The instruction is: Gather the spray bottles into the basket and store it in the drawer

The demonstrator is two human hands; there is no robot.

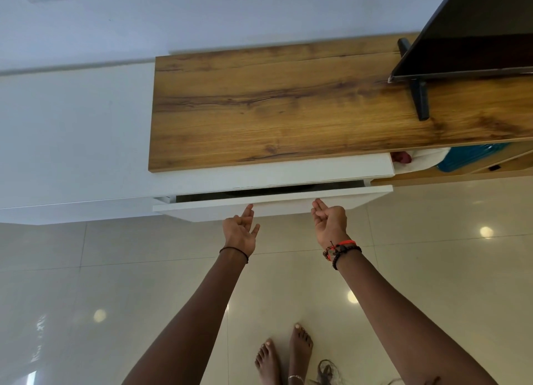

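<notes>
Both hands at the white drawer (271,204), nothing held. Left hand (240,231) loose, fingers apart, one fingertip touching the front's top edge. Right hand (329,221) half curled, empty, fingertips at the same edge. Drawer out by a narrow dark slit only; contents too dark to tell. Basket and spray bottles nowhere in view, possibly already inside. Wooden worktop (259,108) bare apart from a television (473,30) on its stand.

Risks, as judged: fingertips pinched in the gap if pushed shut from the top edge; uneven push skewing the wide front; tall bottle catching under the frame.
</notes>
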